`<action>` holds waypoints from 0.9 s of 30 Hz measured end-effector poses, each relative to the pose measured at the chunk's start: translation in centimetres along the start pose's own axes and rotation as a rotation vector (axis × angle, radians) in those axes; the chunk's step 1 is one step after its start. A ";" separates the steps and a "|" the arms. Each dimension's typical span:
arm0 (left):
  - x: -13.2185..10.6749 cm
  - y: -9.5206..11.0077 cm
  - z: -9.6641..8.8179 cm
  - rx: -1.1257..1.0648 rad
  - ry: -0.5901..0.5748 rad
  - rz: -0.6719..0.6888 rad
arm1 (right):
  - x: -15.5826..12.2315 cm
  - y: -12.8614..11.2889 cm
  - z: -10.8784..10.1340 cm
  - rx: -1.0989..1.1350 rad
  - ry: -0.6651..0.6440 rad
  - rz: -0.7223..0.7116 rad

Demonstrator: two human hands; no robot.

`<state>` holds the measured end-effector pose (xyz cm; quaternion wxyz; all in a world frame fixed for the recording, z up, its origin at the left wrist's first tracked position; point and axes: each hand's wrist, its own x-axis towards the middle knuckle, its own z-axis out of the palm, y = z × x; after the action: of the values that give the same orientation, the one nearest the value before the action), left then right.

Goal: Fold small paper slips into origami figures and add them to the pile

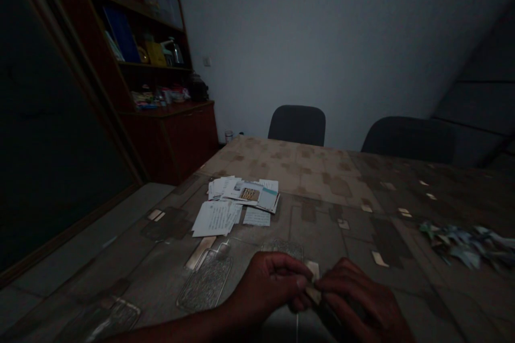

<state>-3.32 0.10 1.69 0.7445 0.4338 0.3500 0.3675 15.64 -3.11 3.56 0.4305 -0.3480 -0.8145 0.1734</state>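
Observation:
Near the table's front edge, my left hand (267,284) and my right hand (358,295) meet with fingers pinched together. Between the fingertips shows a small pale piece of paper (313,294), which looks folded; both hands grip it, and much of it is hidden. Beyond them lie loose sheets and cards: a white sheet with printed text (215,218), a smaller printed slip (256,217), and a card with a brown picture (250,193) on top of others. Off to the right is a heap of crumpled or folded papers (466,244) with pointed ends.
The table (277,158) has a patterned brown cover. Two dark chairs, one in the middle (296,124) and one farther right, stand at its far side. On the left is a reddish wooden cabinet (189,136) with loaded shelves. The room is dim.

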 end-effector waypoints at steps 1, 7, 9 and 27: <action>0.1 -0.1 -0.1 -0.005 0.002 0.001 | 0.1 -0.1 0.0 -0.003 -0.005 -0.020; 0.2 -0.3 -0.2 -0.017 0.005 -0.004 | 0.2 0.0 0.1 -0.025 -0.006 -0.088; 0.2 -0.4 0.0 -0.023 -0.012 0.002 | 0.0 0.2 0.1 -0.001 0.002 -0.047; 0.1 -0.5 0.3 0.028 0.013 -0.060 | -0.9 0.4 1.5 0.302 0.005 0.682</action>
<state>-2.86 -0.07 1.35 0.7468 0.4309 0.3728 0.3430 14.86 -3.47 1.95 0.3964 -0.5323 -0.6161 0.4242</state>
